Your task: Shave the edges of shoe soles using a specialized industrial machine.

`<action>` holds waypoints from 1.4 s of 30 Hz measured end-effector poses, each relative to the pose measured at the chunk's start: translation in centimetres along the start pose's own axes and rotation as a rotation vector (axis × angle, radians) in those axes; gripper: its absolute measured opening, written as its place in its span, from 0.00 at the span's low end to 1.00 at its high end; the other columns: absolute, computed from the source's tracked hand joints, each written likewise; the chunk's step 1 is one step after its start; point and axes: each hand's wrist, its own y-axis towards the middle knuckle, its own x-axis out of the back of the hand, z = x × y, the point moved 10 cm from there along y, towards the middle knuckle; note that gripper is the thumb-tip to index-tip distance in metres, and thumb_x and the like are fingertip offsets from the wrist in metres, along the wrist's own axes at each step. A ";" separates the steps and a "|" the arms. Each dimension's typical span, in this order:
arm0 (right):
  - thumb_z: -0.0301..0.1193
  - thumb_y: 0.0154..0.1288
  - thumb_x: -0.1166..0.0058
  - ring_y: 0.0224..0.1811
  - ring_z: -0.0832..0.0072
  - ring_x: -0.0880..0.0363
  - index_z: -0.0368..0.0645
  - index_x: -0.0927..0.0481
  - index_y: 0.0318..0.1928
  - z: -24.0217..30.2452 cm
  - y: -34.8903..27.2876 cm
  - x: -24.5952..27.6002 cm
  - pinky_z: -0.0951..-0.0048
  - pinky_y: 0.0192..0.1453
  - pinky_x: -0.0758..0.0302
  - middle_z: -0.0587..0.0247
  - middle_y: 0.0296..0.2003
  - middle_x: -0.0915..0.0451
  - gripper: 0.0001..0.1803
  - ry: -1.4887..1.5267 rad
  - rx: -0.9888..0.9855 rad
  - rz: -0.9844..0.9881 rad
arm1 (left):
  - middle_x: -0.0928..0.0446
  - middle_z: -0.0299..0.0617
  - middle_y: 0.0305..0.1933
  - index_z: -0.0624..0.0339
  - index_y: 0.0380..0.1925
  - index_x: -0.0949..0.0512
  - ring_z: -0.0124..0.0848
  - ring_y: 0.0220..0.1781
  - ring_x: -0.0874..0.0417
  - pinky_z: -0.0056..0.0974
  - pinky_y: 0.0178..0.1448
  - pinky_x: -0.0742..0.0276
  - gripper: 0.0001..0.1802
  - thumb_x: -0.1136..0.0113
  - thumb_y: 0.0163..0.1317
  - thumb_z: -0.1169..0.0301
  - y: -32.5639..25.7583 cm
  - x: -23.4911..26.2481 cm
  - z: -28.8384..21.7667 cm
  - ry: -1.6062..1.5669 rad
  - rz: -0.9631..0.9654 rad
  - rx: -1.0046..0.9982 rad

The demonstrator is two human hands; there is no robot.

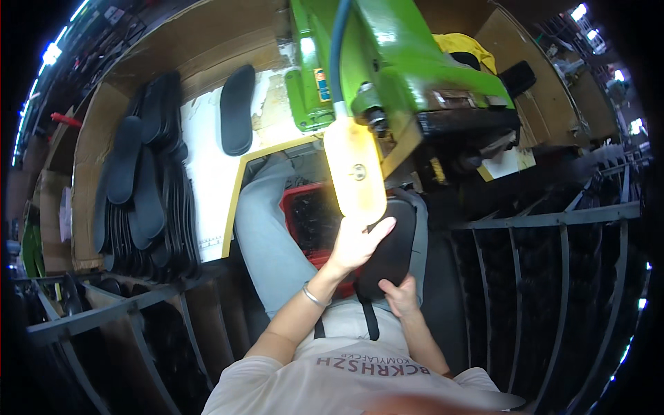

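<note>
A black shoe insole [395, 252] lies in both hands above my lap, under the bright lamp. My left hand [355, 245] is closed on its left edge, thumb across the top face and the other fingers partly lost in the glare. At the near end my right hand [402, 297] grips it, thumb on top and fingers hidden beneath. Just beyond my left hand hangs the glowing yellow-white lamp head [356, 169]. It covers part of the green machine's [394, 41] working end.
Stacked black insoles [149, 180] stand on the white tabletop [207, 187] at left; a single insole [237, 111] lies apart. Cardboard walls [200, 34] edge the table. A red crate [285, 200] sits between my legs. Metal racks [553, 216] flank both sides. Yellow cloth [474, 47] rests behind the machine.
</note>
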 end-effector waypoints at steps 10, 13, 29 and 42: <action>0.14 0.45 0.42 0.50 0.70 0.26 0.32 0.30 0.52 4.1 -1.9 -0.3 0.71 0.57 0.31 0.56 0.48 0.24 0.28 -0.011 0.073 -0.015 | 0.26 0.30 0.23 0.67 0.27 0.23 0.16 0.24 0.31 0.24 0.28 0.34 0.05 0.41 0.58 0.75 0.4 1.2 -2.1 0.445 -0.305 -0.243; 0.15 0.41 0.43 0.52 0.67 0.27 0.32 0.33 0.54 9.3 -2.1 2.3 0.68 0.59 0.32 0.55 0.48 0.26 0.33 -0.035 0.270 -0.132 | 0.26 0.30 0.24 0.66 0.26 0.24 0.16 0.25 0.31 0.24 0.30 0.34 0.03 0.42 0.57 0.78 0.0 1.8 -1.4 0.013 -0.335 -0.158; 0.17 0.52 0.50 0.45 0.74 0.26 0.39 0.32 0.50 22.0 8.5 -1.1 0.75 0.52 0.29 0.61 0.44 0.27 0.22 -0.015 0.514 -0.006 | 0.20 0.42 0.34 0.72 0.39 0.23 0.24 0.35 0.21 0.29 0.41 0.25 0.11 0.39 0.55 0.78 -1.2 6.8 -3.8 -0.298 -0.320 -0.191; 0.16 0.50 0.51 0.39 0.70 0.20 0.31 0.24 0.42 14.1 9.2 -4.8 0.71 0.47 0.25 0.57 0.39 0.20 0.16 -0.106 0.527 0.033 | 0.24 0.40 0.32 0.69 0.34 0.27 0.23 0.33 0.24 0.27 0.40 0.27 0.09 0.39 0.53 0.79 -8.3 14.6 1.8 -0.481 -0.441 0.124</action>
